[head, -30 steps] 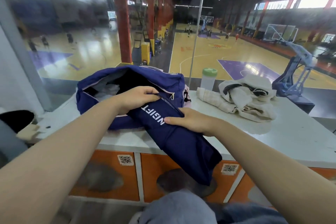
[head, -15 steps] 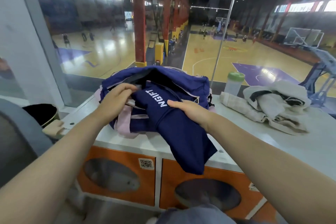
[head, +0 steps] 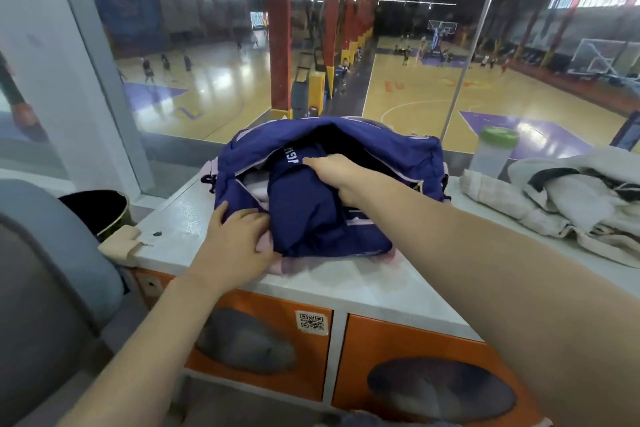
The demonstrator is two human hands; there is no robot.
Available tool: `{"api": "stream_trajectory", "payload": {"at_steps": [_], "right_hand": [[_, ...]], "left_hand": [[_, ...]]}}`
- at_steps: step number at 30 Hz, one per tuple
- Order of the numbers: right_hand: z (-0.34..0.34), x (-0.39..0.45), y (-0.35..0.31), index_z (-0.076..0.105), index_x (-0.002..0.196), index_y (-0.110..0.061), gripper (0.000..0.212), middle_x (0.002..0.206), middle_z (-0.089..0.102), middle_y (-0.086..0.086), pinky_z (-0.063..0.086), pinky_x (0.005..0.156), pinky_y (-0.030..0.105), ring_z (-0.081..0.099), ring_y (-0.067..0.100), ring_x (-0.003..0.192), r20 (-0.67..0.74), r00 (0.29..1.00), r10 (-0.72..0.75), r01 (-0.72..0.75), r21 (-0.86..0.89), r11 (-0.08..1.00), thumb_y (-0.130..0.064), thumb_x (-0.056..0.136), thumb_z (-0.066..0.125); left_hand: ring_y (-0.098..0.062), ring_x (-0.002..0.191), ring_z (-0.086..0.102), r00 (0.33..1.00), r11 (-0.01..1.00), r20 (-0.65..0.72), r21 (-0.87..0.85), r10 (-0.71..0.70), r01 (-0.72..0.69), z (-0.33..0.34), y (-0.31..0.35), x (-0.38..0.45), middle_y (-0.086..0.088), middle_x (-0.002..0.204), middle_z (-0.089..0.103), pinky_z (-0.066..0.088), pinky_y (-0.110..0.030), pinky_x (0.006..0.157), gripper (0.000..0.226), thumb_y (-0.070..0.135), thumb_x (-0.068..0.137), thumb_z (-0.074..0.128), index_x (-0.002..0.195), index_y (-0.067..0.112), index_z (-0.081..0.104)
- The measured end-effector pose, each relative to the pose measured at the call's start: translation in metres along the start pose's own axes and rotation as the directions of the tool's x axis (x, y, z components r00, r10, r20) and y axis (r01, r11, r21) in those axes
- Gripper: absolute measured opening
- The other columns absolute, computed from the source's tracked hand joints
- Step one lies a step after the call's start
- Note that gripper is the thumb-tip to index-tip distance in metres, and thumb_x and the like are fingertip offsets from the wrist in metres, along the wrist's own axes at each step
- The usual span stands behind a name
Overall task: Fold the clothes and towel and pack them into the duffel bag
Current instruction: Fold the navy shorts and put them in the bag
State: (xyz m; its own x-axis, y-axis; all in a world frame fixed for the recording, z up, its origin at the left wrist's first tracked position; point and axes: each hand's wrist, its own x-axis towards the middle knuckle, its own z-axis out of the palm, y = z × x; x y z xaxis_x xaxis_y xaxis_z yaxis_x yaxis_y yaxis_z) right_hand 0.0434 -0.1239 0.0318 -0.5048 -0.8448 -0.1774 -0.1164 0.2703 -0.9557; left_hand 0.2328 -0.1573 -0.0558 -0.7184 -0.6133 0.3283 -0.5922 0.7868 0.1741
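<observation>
My right hand (head: 337,175) has its fingers (head: 313,161) curled over the top of the folded navy garment (head: 304,215), gripping it where the white lettering shows, half inside the mouth of the duffel bag (head: 391,152). My left hand (head: 233,243) lies on the bag's near left edge, fingers (head: 254,218) spread and slightly bent, pressing the fabric at the garment's lower corner. The bag sits open on the grey table (head: 346,288). Right of the bag stand a green-lidded bottle (head: 493,152) and a heap of pale clothes and towel (head: 568,201). Left of the bag, beyond the table, is a dark bin (head: 95,210).
</observation>
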Motion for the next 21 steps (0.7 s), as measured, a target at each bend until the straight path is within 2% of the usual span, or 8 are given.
{"api": "stream_trajectory", "payload": {"at_steps": [2,5,8,11,14,17,19,21], "right_hand": [[0.015,0.015,-0.001,0.053,0.129,-0.003,0.040,0.122,0.062,0.014,0.047,0.078,0.033,0.058,0.027,0.094,-0.025,0.999,-0.022,0.022,0.003,1.000,-0.026,0.097,0.055],[0.032,0.042,-0.003,0.053,0.131,-0.004,0.045,0.128,0.059,0.013,0.047,0.088,0.035,0.058,0.031,0.110,-0.080,0.995,-0.058,0.054,-0.052,0.997,-0.032,0.096,0.053],[0.044,0.061,-0.003,0.056,0.127,-0.005,0.040,0.126,0.059,0.014,0.046,0.091,0.036,0.056,0.033,0.114,-0.122,0.989,-0.080,0.061,-0.151,0.987,-0.031,0.097,0.050],[0.049,0.068,0.002,0.059,0.118,-0.005,0.033,0.118,0.062,0.017,0.047,0.089,0.038,0.059,0.034,0.107,-0.126,0.986,-0.110,0.076,-0.244,0.967,-0.029,0.097,0.049],[0.048,0.070,0.004,0.061,0.113,-0.008,0.026,0.116,0.064,0.015,0.050,0.092,0.038,0.060,0.032,0.106,-0.080,0.988,-0.133,0.110,-0.242,0.964,-0.023,0.095,0.051],[0.043,0.062,0.010,0.050,0.116,-0.009,0.036,0.114,0.062,0.009,0.052,0.094,0.041,0.061,0.025,0.103,-0.035,0.989,-0.142,0.138,-0.104,0.985,-0.020,0.084,0.061],[0.038,0.058,0.016,0.039,0.119,-0.009,0.045,0.112,0.055,0.006,0.049,0.090,0.034,0.056,0.021,0.101,-0.082,0.971,-0.225,0.212,-0.142,0.967,-0.016,0.083,0.065],[0.036,0.056,0.022,0.041,0.119,-0.007,0.042,0.106,0.049,0.004,0.041,0.080,0.027,0.048,0.018,0.095,-0.105,0.946,-0.305,0.270,-0.263,0.926,-0.013,0.085,0.065]], "left_hand": [[-0.012,0.109,0.055,0.997,0.998,-0.077,-0.059,0.011,-0.015,0.004,-0.007,-0.002,0.012,0.098,0.066,0.019,-0.043,0.115,0.047,0.054,0.074,0.034,0.095,0.027,0.066],[-0.024,0.074,0.052,0.944,0.971,-0.326,-0.238,-0.051,-0.030,-0.006,-0.023,0.007,0.004,0.067,0.055,0.041,-0.041,0.079,0.021,0.036,0.072,0.043,0.067,0.020,0.055],[-0.030,0.098,0.052,0.848,0.943,-0.491,-0.331,-0.198,0.028,-0.018,-0.038,0.043,-0.005,0.099,0.062,0.041,-0.037,0.088,0.031,0.019,0.063,0.044,0.081,0.012,0.068],[-0.017,0.118,0.043,0.916,0.837,-0.335,-0.547,-0.221,0.002,-0.038,-0.033,0.071,0.002,0.121,0.051,0.028,-0.010,0.098,0.048,0.007,0.053,0.038,0.087,0.023,0.068],[0.005,0.129,0.026,0.990,0.791,0.141,-0.606,0.002,0.085,-0.057,-0.052,0.087,0.014,0.142,0.033,0.018,-0.008,0.100,0.068,0.012,0.049,0.040,0.102,0.036,0.073],[0.000,0.125,0.029,0.947,0.832,0.314,-0.542,0.073,0.115,-0.065,-0.070,0.091,0.018,0.143,0.029,0.023,0.001,0.094,0.064,0.013,0.046,0.041,0.069,0.068,0.064],[-0.009,0.127,0.040,0.972,0.869,0.234,-0.480,0.000,0.116,-0.063,-0.065,0.100,0.015,0.143,0.040,0.034,-0.015,0.106,0.052,0.025,0.057,0.048,0.085,0.066,0.065],[-0.019,0.142,0.023,0.987,0.970,0.132,-0.213,-0.086,0.114,-0.056,-0.058,0.111,0.009,0.154,0.028,0.021,-0.044,0.117,0.055,0.041,0.068,0.036,0.116,0.061,0.055]]}}
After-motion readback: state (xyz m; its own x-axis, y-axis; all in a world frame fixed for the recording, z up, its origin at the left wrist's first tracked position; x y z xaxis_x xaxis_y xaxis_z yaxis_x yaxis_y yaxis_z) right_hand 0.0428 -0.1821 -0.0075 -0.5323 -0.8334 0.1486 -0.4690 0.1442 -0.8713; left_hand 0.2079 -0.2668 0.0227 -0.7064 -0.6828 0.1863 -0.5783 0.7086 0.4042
